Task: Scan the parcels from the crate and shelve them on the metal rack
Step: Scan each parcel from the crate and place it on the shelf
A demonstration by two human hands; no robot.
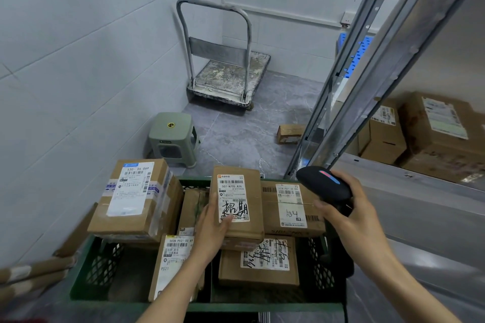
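A green plastic crate (86,294) in front of me holds several brown cardboard parcels with white labels. My left hand (210,233) grips a narrow parcel (236,191) by its left side, label up, with my thumb on the label; it sits above the other parcels. My right hand (349,215) holds a black barcode scanner (322,186) just right of that parcel, over a flat parcel marked A34 (288,207). A large box (133,196) leans on the crate's left rim. The metal rack (409,181) rises at the right.
Several boxes (435,134) sit on the rack's shelf. A green stool (173,139) and a worn platform trolley (231,78) stand beyond the crate by the tiled wall. A small box (290,134) lies on the floor near the rack's post. Cardboard tubes (34,270) lie at the left.
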